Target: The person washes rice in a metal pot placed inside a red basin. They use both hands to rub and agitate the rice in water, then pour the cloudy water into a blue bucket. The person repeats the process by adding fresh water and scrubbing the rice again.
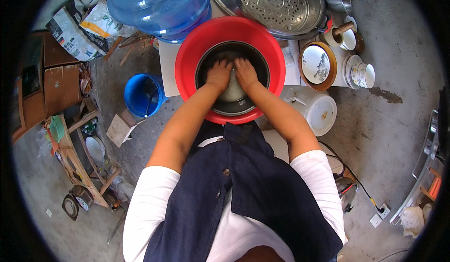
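Note:
Both my hands reach down into a dark round metal pot point(232, 108), which sits inside a red plastic basin point(188, 65). In the pot lies a pale, smooth, wet-looking mass point(232, 89); whether it is dough or something in cloudy water I cannot tell. My left hand point(219, 74) lies palm down on the left part of the mass, fingers pointing away from me. Just to its right, my right hand point(246, 73) rests the same way, with a narrow gap between the hands. The fingers are slightly apart, and their undersides are hidden.
A large blue water bottle point(160, 7) and a perforated steamer tray point(277, 1) stand behind the basin. On the right are a patterned plate point(315, 64), a mortar point(330, 38) and stacked bowls point(365, 75). A blue bucket point(132, 100) and a white bucket point(320, 116) flank me.

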`<control>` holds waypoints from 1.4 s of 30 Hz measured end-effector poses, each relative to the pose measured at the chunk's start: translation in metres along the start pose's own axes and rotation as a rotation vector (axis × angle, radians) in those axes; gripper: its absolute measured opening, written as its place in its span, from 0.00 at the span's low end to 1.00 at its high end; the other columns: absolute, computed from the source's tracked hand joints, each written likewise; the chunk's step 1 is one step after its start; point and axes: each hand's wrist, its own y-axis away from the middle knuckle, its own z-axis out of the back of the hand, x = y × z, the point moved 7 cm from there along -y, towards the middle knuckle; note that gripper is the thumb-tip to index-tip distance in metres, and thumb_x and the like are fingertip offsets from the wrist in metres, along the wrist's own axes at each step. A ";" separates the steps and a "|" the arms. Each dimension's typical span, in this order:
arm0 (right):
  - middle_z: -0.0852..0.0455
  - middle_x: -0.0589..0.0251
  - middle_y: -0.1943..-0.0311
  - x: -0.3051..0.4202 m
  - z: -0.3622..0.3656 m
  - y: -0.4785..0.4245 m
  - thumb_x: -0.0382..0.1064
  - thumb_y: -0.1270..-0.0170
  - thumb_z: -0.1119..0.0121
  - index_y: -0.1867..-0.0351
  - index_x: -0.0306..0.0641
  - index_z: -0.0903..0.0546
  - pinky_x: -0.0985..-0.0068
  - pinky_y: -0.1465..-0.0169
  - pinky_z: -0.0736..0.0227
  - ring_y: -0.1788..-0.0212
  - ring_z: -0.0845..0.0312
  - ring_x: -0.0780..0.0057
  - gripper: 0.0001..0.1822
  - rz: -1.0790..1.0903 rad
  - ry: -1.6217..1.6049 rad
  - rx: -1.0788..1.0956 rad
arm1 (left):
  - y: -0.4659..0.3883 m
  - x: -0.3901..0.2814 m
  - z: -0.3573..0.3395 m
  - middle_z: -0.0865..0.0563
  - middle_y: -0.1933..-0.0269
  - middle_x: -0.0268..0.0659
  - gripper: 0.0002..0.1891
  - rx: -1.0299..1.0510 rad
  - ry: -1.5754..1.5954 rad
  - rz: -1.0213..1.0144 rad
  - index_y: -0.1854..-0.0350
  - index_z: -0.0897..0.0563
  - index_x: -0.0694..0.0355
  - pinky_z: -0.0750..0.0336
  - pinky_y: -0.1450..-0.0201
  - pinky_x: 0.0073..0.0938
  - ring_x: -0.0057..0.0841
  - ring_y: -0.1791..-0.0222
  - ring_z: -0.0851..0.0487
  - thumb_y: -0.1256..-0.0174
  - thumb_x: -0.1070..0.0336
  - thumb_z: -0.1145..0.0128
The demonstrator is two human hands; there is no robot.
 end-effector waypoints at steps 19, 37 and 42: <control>0.21 0.54 0.55 -0.015 -0.006 0.009 0.34 0.39 0.51 0.60 0.33 0.18 0.68 0.54 0.22 0.53 0.22 0.57 0.12 -0.158 -0.323 0.326 | 0.005 0.002 0.014 0.34 0.38 0.48 0.31 0.063 0.111 0.097 0.43 0.33 0.49 0.25 0.47 0.43 0.47 0.44 0.27 0.53 0.75 0.40; 0.21 0.52 0.59 -0.007 -0.018 0.021 0.33 0.41 0.52 0.60 0.33 0.20 0.67 0.57 0.21 0.58 0.20 0.60 0.11 -0.179 -0.281 0.184 | -0.002 0.014 0.008 0.28 0.46 0.56 0.14 0.008 0.150 0.208 0.50 0.27 0.63 0.24 0.50 0.42 0.48 0.51 0.21 0.39 0.70 0.53; 0.21 0.51 0.59 -0.014 -0.018 0.018 0.33 0.41 0.52 0.62 0.34 0.21 0.68 0.57 0.21 0.55 0.21 0.60 0.10 -0.212 -0.315 0.141 | -0.010 0.019 0.013 0.33 0.41 0.55 0.15 -0.004 0.119 0.112 0.49 0.27 0.62 0.25 0.47 0.42 0.49 0.47 0.24 0.39 0.71 0.54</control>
